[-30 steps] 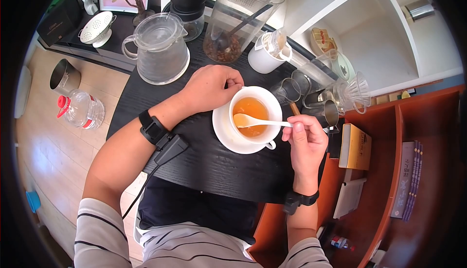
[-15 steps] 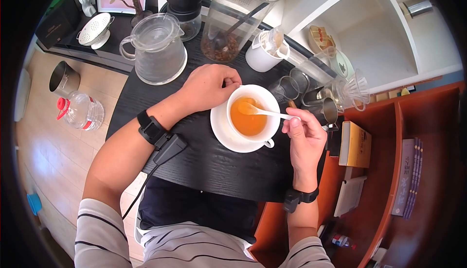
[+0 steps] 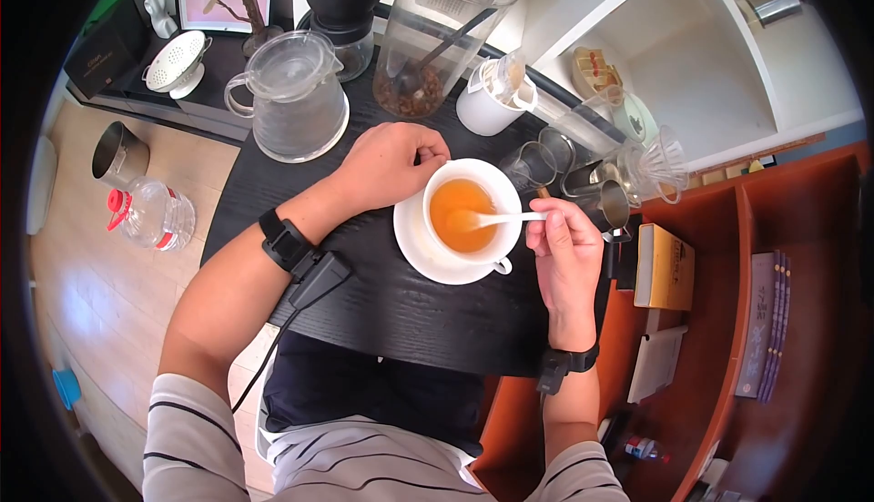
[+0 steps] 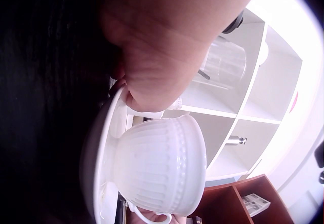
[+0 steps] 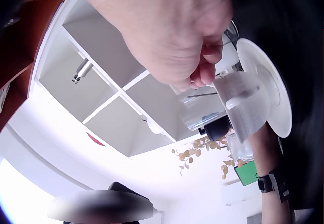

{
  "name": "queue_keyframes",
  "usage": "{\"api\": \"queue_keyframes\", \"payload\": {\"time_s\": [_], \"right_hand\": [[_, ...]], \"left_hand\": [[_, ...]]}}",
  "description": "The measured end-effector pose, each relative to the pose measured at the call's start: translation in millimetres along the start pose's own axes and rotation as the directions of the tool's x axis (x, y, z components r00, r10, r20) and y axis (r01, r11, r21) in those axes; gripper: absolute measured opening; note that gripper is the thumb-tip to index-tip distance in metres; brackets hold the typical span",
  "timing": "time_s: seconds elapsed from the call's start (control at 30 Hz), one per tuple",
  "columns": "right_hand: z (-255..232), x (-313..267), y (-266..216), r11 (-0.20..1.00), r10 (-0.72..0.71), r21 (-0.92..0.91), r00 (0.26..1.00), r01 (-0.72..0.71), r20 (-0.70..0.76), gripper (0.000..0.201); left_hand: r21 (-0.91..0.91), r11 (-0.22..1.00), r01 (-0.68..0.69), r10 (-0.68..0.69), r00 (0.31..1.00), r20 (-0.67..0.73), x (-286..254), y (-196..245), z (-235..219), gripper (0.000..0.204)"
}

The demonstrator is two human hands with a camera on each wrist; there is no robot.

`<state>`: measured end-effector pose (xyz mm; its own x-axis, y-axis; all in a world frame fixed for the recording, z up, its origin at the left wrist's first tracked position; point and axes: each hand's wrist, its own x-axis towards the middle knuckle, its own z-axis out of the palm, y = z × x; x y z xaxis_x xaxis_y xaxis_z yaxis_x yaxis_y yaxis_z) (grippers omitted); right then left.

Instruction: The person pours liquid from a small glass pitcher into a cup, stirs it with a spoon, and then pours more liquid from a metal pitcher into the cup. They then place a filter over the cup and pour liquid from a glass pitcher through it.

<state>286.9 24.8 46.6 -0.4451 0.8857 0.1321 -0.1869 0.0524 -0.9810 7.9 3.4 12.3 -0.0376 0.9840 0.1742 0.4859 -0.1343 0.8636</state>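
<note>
A white cup (image 4: pixel 157 168) with a ribbed side stands on a white saucer (image 3: pixel 411 249), and amber liquid (image 3: pixel 453 197) fills much of it. My left hand (image 3: pixel 387 167) pinches the saucer's far-left rim, its thumb close beside the cup in the left wrist view. Between the thumb and curled fingers of my right hand (image 3: pixel 568 254) is the handle of a white spoon (image 3: pixel 512 218). The spoon's bowl dips into the liquid, and its handle lies across the cup's right rim. The cup's small handle points toward my right side.
Behind the left hand stand a lidded glass pot (image 3: pixel 296 106) and a tall clear container (image 3: pixel 414 74) holding brown beans and a dark scoop. A white mug (image 3: pixel 487 112) stands beyond the cup. Glasses (image 3: pixel 531 167) and a metal pitcher (image 3: pixel 608 202) crowd the right edge.
The spoon has swung through the liquid, its bowl shifting inside the cup while the right hand moved slightly. The left hand keeps its place at the saucer.
</note>
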Motion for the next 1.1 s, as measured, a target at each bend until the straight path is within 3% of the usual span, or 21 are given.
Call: {"api": "queue_keyframes", "payload": {"time_s": [0.13, 0.33, 0.67, 0.83, 1.1], "right_hand": [[-1.8, 3.1, -1.0, 1.0, -0.01, 0.028, 0.999, 0.009, 0.031, 0.026], [7.7, 16.6, -17.1, 0.996, -0.062, -0.071, 0.998, 0.062, -0.001, 0.027], [14.3, 18.8, 9.9, 0.928, -0.293, -0.249, 0.956, 0.276, -0.032, 0.023], [15.0, 17.3, 13.7, 0.929, -0.315, -0.219, 0.948, 0.298, -0.046, 0.02], [12.6, 19.6, 19.9, 0.915, -0.345, -0.234, 0.938, 0.328, -0.034, 0.015]], "left_hand": [[0.012, 1.0, -0.005, 0.005, 1.0, 0.005, 0.5, 0.4, -0.6, 0.017], [0.024, 1.0, 0.01, -0.011, 1.0, 0.014, 0.8, 0.5, -0.9, 0.017], [-0.043, 0.999, 0.002, -0.002, 1.0, -0.008, 2.5, -14.9, 5.0, 0.018], [-0.177, 0.984, 0.006, 0.001, 0.999, 0.037, 4.2, -18.2, 4.5, 0.015], [-0.134, 0.99, 0.052, -0.048, 0.998, 0.033, 2.6, -12.5, 2.8, 0.015]]}}
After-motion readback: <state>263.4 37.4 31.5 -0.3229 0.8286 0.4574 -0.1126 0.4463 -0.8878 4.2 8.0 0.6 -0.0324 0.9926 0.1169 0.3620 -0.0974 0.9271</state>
